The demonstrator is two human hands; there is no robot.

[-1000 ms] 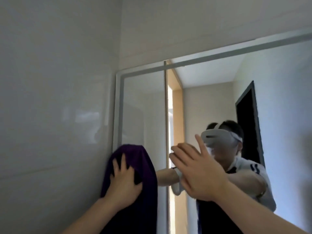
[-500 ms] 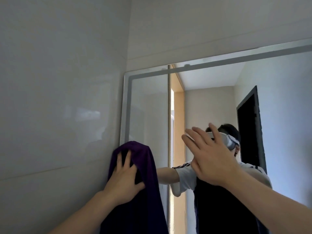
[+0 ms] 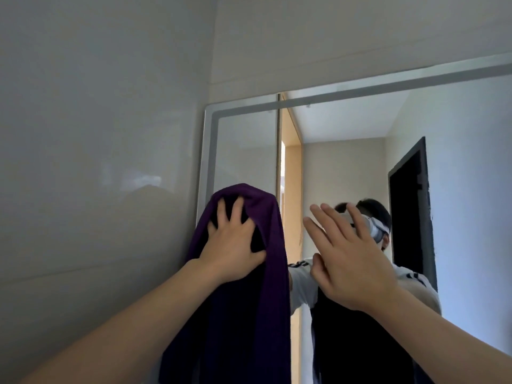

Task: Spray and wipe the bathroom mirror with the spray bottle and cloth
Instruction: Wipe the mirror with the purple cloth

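Observation:
A large wall mirror (image 3: 243, 145) with a frosted border fills the right half of the view. My left hand (image 3: 232, 245) presses a dark purple cloth (image 3: 249, 314) flat against the mirror's left edge, fingers spread over its top; the cloth hangs down long below the hand. My right hand (image 3: 346, 259) is raised in front of the glass to the right of the cloth, fingers apart and holding nothing; whether it touches the glass I cannot tell. No spray bottle is in view.
A glossy tiled wall (image 3: 97, 162) runs along the left, meeting the mirror's left edge. The mirror reflects a person with a headset, a dark doorway (image 3: 410, 206) and a wooden door frame (image 3: 291, 167).
My left hand has slid the cloth upward along the mirror's left edge. My right hand has lifted and its fingers have spread. The view has shifted slightly.

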